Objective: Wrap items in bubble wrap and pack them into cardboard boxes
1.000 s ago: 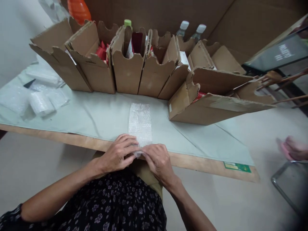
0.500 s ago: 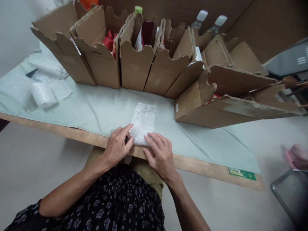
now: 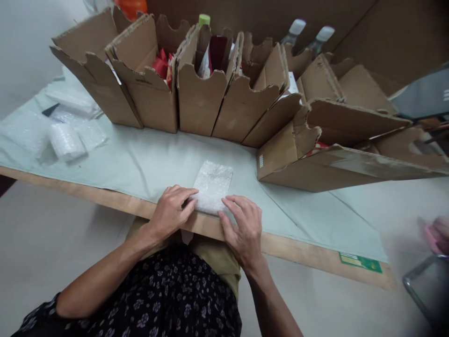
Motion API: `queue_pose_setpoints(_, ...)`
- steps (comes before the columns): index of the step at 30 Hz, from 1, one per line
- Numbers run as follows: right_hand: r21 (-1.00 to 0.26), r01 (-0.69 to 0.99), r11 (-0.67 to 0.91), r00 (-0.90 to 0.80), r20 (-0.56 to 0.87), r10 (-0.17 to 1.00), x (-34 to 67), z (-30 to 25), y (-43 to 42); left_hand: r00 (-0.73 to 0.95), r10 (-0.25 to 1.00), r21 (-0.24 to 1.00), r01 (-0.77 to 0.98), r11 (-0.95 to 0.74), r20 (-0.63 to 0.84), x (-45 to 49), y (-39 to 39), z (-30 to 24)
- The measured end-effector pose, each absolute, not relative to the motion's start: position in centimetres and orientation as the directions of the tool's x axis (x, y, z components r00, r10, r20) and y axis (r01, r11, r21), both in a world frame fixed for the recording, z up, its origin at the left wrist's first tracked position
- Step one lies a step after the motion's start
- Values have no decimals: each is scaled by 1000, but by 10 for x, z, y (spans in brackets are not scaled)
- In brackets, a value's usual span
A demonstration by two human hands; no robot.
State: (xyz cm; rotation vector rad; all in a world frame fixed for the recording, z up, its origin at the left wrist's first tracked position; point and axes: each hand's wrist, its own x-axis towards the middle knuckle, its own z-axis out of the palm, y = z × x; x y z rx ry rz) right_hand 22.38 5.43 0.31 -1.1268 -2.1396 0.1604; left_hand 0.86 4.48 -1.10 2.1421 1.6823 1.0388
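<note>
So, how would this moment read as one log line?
left hand: fingertips on bubble wrap | right hand: open, at its near corner | bubble wrap: flat on table | behind: boxes

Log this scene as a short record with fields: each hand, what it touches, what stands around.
Left hand: fingertips press the near left corner of the bubble wrap sheet.
Right hand: fingers spread flat at its near right corner.
Sheet: lies flat on the cloth-covered table, at the near edge.
Behind: row of open cardboard boxes, red packets in some; two bottles beyond.
Far left: bubble wrap rolls.
Far right: another person's blurred hand.
</note>
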Motion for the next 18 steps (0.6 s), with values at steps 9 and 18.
queue_pose_setpoints(9, -440, 629, 641, -494, 410, 767, 222, -2, 66, 244, 867, 499, 736, -457, 435, 4, 36, -1)
queue_pose_setpoints(18, -344, 692, 635, -511, 389, 767, 227, 3, 62, 127, 939, 464, 843, -272, 319, 11, 68, -9)
